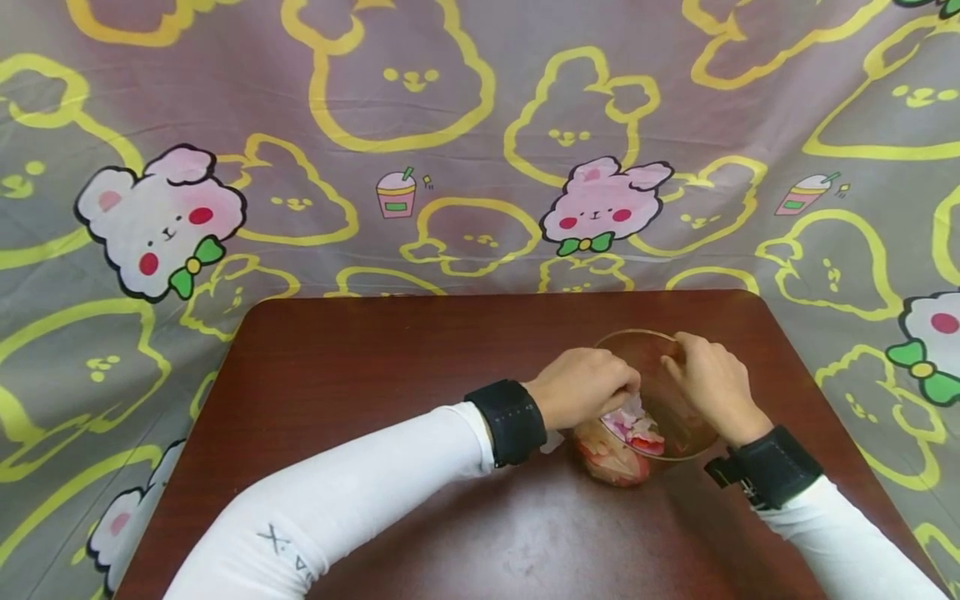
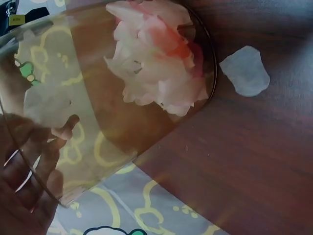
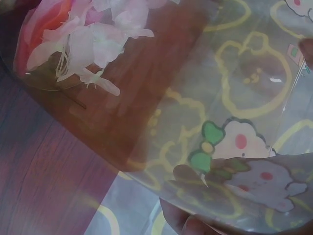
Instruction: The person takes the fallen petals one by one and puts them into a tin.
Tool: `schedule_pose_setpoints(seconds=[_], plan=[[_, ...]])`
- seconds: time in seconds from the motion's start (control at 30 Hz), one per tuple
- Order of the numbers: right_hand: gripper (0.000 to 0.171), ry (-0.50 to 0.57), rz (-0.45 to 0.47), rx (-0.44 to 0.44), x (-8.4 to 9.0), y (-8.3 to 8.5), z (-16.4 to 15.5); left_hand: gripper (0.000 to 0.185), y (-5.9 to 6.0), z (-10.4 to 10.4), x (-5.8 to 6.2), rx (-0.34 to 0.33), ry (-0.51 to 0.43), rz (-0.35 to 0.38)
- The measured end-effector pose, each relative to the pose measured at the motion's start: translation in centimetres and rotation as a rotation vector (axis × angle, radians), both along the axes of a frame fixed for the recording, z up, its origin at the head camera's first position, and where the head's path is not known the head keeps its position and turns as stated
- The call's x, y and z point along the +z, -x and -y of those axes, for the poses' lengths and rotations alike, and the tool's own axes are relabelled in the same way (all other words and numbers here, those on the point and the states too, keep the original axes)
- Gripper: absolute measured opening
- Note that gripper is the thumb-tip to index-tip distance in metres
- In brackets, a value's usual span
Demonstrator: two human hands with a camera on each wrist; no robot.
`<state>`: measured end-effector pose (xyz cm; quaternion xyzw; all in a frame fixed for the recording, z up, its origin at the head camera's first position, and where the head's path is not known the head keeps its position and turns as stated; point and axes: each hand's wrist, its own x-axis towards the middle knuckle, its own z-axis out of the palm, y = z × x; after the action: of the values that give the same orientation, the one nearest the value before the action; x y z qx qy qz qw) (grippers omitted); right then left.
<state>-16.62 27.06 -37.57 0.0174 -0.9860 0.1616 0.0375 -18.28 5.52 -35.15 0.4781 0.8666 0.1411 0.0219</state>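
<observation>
A clear glass bowl (image 1: 637, 334) stands tilted on the brown table (image 1: 360, 375), with pink and white flower petals (image 1: 634, 427) heaped in its low near side. My left hand (image 1: 592, 387) curls over the bowl's left rim just above the petals. My right hand (image 1: 705, 379) grips the right rim. In the left wrist view the petals (image 2: 156, 63) show through the bowl (image 2: 98, 103), and fingers (image 2: 44, 152) are blurred behind the glass. The right wrist view shows the petals (image 3: 83, 39) through the bowl (image 3: 195, 98), with fingers (image 3: 190, 225) at the bottom edge.
One loose pale petal (image 2: 244, 71) lies on the table beside the bowl, by my left wrist (image 1: 552, 442). A cartoon-print cloth (image 1: 450, 125) hangs behind and around the table. The table's edges run close on the right and far side.
</observation>
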Motion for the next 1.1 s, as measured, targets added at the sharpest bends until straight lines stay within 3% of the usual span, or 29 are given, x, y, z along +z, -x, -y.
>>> schedule_pose_setpoints(seconds=[0.13, 0.33, 0.5, 0.67, 0.8, 0.97, 1.1], plan=[[0.013, -0.008, -0.005, -0.002, 0.0, 0.0, -0.1, 0.016, -0.2, -0.2, -0.4, -0.032, 0.037, 0.021], [0.013, -0.009, 0.014, 0.000, 0.0, 0.0, -0.2, 0.017, -0.3, -0.2, -0.6, -0.058, 0.046, -0.022], [0.012, -0.007, 0.017, 0.000, -0.1, 0.0, -0.2, 0.017, -0.2, 0.1, -0.3, -0.046, -0.024, -0.034], [0.012, -0.003, 0.022, -0.006, 0.0, 0.0, -0.1, 0.020, 0.4, 1.6, 0.0, 0.020, -0.136, -0.093], [0.012, -0.004, 0.024, -0.010, 0.0, 0.0, 0.0, 0.022, 1.2, 3.6, -0.4, 0.083, -0.212, -0.106], [0.012, -0.006, 0.024, -0.011, -0.1, 0.0, 0.0, 0.018, 2.2, 6.4, -2.2, 0.165, -0.285, -0.070], [0.012, -0.001, 0.023, -0.007, -0.2, 0.0, 0.0, 0.016, 2.3, 8.4, -4.1, 0.234, -0.292, -0.036]])
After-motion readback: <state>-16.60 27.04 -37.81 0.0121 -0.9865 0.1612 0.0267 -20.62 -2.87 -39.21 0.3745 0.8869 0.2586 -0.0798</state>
